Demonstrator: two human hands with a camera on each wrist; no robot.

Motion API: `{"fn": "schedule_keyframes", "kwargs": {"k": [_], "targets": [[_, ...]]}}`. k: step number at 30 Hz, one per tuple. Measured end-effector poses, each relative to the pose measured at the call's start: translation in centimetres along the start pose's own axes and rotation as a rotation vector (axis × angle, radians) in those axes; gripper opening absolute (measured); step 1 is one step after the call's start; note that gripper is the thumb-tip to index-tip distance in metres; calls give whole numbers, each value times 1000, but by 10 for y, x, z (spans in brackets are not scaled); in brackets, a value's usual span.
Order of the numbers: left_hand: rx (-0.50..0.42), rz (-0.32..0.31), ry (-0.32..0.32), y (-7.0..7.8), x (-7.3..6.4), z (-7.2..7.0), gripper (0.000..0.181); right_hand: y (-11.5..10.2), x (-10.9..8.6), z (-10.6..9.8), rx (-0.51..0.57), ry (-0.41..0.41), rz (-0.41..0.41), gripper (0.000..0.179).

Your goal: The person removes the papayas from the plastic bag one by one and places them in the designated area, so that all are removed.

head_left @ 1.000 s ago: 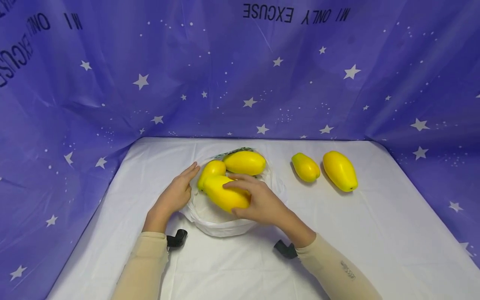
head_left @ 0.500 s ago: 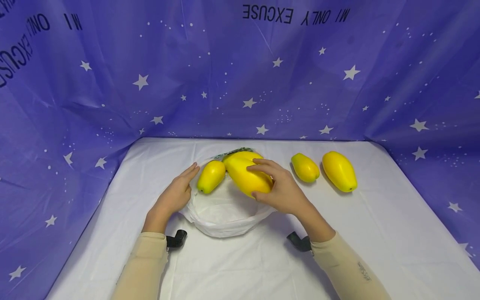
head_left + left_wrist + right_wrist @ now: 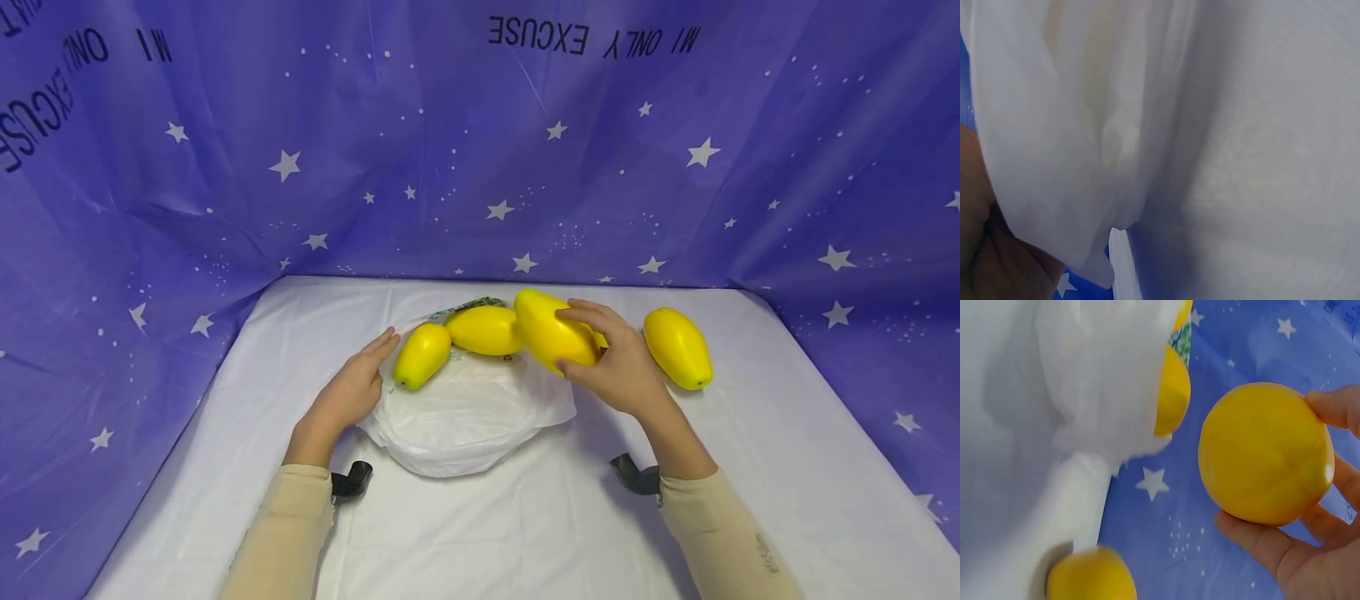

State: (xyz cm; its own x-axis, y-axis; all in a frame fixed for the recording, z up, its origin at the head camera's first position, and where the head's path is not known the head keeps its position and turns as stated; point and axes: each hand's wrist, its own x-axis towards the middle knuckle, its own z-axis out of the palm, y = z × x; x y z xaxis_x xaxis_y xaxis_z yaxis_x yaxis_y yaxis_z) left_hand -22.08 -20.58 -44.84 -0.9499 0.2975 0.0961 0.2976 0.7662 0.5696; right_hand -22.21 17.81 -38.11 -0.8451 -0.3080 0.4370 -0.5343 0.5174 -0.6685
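My right hand grips a large yellow papaya, thumb and fingers spread around its near end. In the right wrist view the held papaya shows end-on, raised beside the bag. A white plastic bag stands wide-mouthed on the table, with two papayas inside: a smaller one at the left and a larger one at the back. Along the bag's left side rests my left hand, its fingers straight. The left wrist view is mostly filled by the bag's thin wall.
Another papaya lies on the table at the right. A smaller papaya is mostly hidden behind my right hand. White cloth covers the table, and a blue curtain with stars hangs around its back and sides.
My right hand has lifted the large papaya from the front of the bag and carried it right, past the bag's right rim. The left hand has stayed in place.
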Motion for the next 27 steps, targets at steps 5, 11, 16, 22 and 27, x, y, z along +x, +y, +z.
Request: {"fn": "schedule_keyframes", "kwargs": {"k": [5,11,16,22,27], "targets": [[-13,-4,-4,1,-1,1,62,11,-1,-14,-8,37,47,60],[-15,-1,-1,0,0,2,62,23,-5,-37,-83,107,81,60],[-1,1,9,-1,0,1,62,33,-12,-61,-135,164,136,60],[-4,0,4,0,0,1,63,43,-24,-87,-178,235,240,61],[5,-2,2,0,0,-1,63,55,-31,-102,-190,285,319,62]]}}
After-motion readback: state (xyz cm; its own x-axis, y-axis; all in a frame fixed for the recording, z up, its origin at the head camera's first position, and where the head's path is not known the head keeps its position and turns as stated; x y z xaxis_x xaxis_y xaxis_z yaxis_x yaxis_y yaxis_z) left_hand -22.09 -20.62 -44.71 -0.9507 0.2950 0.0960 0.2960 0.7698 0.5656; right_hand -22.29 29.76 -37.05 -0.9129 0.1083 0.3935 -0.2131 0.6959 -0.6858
